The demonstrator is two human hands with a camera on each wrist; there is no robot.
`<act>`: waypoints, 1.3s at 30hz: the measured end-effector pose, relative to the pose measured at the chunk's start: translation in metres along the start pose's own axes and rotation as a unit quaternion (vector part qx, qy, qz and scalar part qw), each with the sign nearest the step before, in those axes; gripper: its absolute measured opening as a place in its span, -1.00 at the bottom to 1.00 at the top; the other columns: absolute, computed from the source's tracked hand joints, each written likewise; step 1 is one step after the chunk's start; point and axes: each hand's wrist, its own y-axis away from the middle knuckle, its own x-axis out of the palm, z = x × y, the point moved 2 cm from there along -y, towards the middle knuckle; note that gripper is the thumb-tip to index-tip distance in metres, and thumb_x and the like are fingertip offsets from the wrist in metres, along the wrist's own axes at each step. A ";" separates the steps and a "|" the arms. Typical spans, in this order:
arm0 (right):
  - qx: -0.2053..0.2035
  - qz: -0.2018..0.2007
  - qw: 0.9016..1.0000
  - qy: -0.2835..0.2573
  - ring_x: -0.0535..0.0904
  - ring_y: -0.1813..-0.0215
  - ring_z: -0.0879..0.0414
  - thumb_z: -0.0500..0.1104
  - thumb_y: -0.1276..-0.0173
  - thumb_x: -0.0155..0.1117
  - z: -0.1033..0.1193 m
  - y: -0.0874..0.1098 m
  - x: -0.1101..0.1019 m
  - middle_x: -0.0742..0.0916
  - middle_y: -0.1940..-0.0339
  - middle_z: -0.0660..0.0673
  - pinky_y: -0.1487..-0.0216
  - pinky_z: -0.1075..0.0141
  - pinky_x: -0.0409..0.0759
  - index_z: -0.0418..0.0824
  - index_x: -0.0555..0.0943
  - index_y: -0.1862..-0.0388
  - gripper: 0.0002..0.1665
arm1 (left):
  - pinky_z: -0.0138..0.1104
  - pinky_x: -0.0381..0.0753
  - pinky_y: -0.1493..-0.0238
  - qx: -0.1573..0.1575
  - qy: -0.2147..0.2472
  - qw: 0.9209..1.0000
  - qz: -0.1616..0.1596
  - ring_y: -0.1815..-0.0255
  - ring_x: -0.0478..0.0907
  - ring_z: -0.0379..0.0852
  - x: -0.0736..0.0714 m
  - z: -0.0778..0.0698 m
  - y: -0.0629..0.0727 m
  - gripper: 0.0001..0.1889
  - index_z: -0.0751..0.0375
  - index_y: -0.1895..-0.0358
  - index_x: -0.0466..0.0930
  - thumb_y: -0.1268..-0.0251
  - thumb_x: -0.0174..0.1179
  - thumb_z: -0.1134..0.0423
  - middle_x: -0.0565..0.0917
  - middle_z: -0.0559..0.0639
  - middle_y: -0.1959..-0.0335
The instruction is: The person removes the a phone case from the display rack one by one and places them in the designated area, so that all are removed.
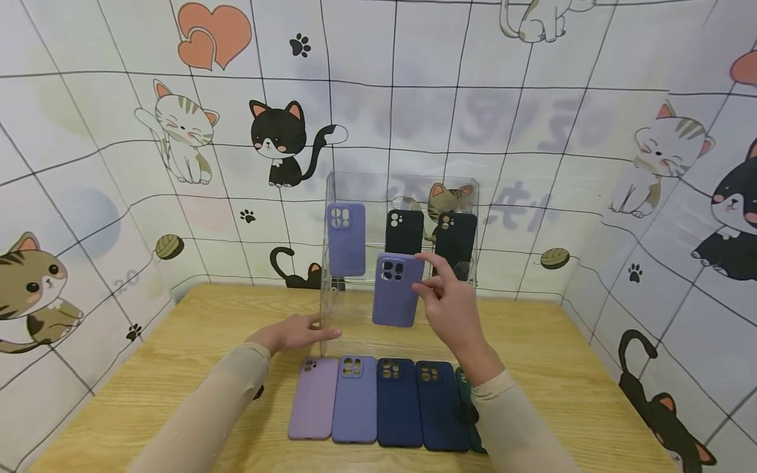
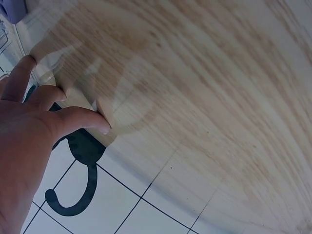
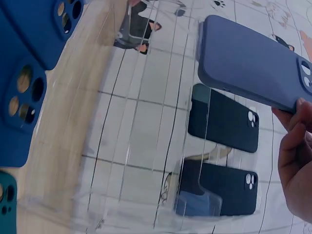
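Observation:
A lavender-purple phone case (image 1: 397, 295) is held upright by my right hand (image 1: 455, 309), thumb and fingers pinching its right edge. It is in front of a clear display stand (image 1: 355, 305). The right wrist view shows the same case (image 3: 248, 63) above two black cases (image 3: 224, 117) on the stand. My left hand (image 1: 298, 332) rests at the stand's lower left side, its fingers extended against the clear panel; the left wrist view shows these fingers (image 2: 80, 119) close up. On the stand's upper tier, another purple case (image 1: 347, 243) leans at the left.
Along the front of the wooden table (image 1: 195, 368) lies a row: a pink-lilac case (image 1: 313, 401), a purple case (image 1: 355, 407), two dark blue cases (image 1: 399, 407) and a green case (image 1: 464, 381), partly covered by my right sleeve. A cat-patterned wall covering (image 1: 367, 118) surrounds the table's back.

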 end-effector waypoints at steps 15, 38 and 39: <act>0.149 0.074 0.985 -0.040 0.52 0.64 0.03 -0.27 -0.55 0.35 -0.052 0.010 -0.091 0.81 0.36 -0.29 0.61 0.23 0.45 0.09 0.40 -0.57 -0.30 | 0.28 0.29 -0.63 0.001 0.010 1.000 -0.005 -0.68 0.27 0.35 0.001 0.005 0.001 0.18 0.18 -0.72 0.13 -0.30 -0.02 -0.68 0.36 0.28 -0.65; 0.336 0.295 0.894 -0.023 0.35 0.61 0.15 -0.28 -0.54 0.31 -0.173 0.068 -0.163 0.64 0.57 -0.05 0.55 0.29 0.36 -0.26 0.17 -0.64 -0.19 | 0.25 0.29 -0.64 0.004 0.016 1.000 -0.001 -0.69 0.25 0.33 -0.001 -0.001 0.001 0.20 0.20 -0.72 0.13 -0.29 -0.01 -0.69 0.33 0.27 -0.66; 0.343 0.304 0.888 -0.026 0.35 0.61 0.16 -0.27 -0.53 0.32 -0.176 0.071 -0.162 0.65 0.57 -0.05 0.55 0.31 0.35 -0.28 0.20 -0.62 -0.21 | 0.25 0.28 -0.64 0.004 0.016 1.000 0.000 -0.69 0.25 0.33 -0.001 -0.001 0.001 0.19 0.19 -0.72 0.14 -0.29 -0.01 -0.68 0.33 0.27 -0.66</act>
